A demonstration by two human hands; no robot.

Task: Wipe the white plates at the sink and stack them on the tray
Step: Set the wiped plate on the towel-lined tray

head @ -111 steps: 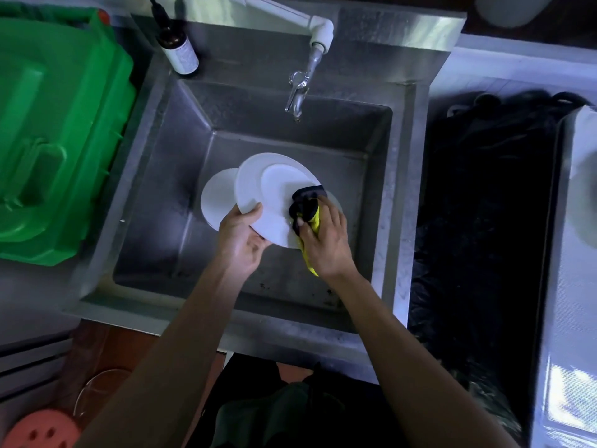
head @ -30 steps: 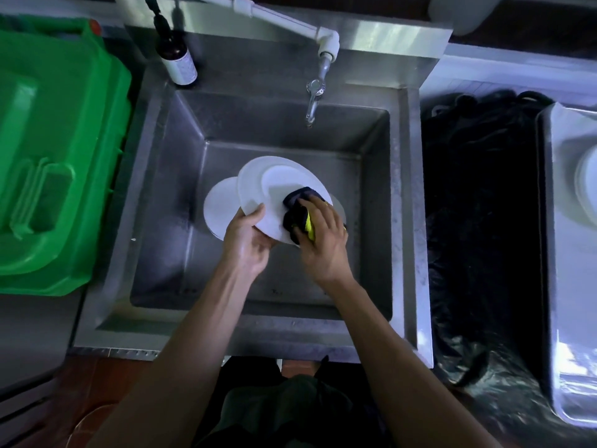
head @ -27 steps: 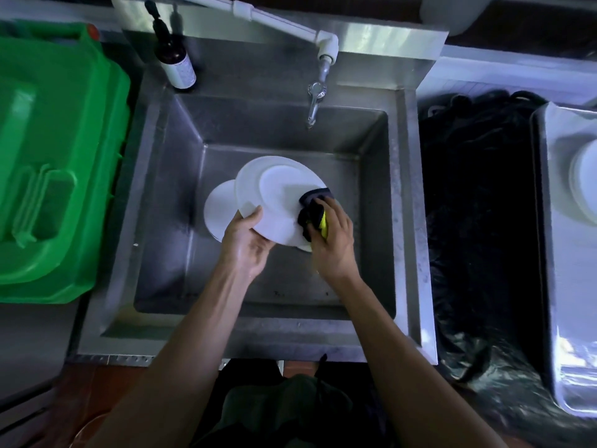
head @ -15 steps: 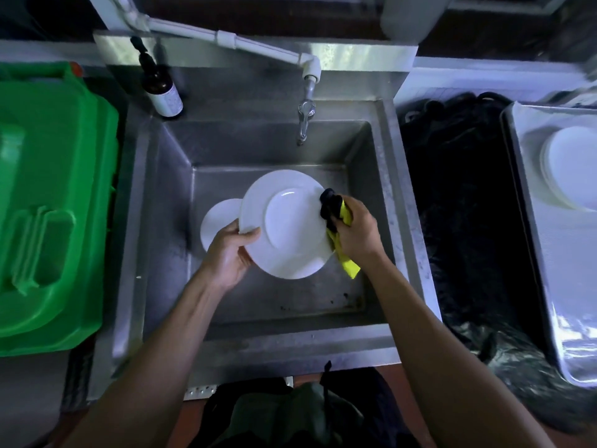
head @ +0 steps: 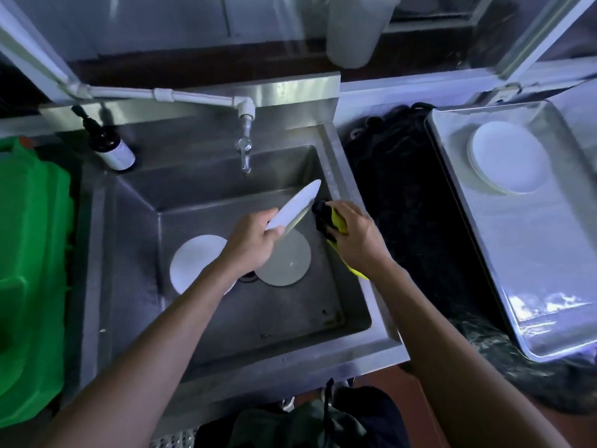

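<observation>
At your far left a green bin (head: pixel 30 279) runs off the frame edge, and behind it a dark bottle (head: pixel 108 145) with a white label stands on the rim of the sink (head: pixel 97 253). On the sink floor a white plate (head: pixel 193 263) lies flat, its near edge hidden by your left forearm. Your left hand (head: pixel 250 244) grips the lower edge of a tilted plate (head: pixel 295 206), fingers curled round the rim, so you see this plate nearly edge-on, rising up and right toward the tap (head: pixel 244 150). Below it another plate (head: pixel 287 261) lies flat in shadow, partly covered by your left hand. Your right hand (head: pixel 357 239) clutches a cloth (head: pixel 329 221), black at the front and yellow behind, with the black part touching the back of the tilted plate near its upper end; your fingertips are buried in the cloth and hard to make out. Further right, past a black bag (head: pixel 403 205), a metal tray (head: pixel 533 270) holds a stack of white plates (head: pixel 508 156) near its far end; how many are in it you cannot tell.
</observation>
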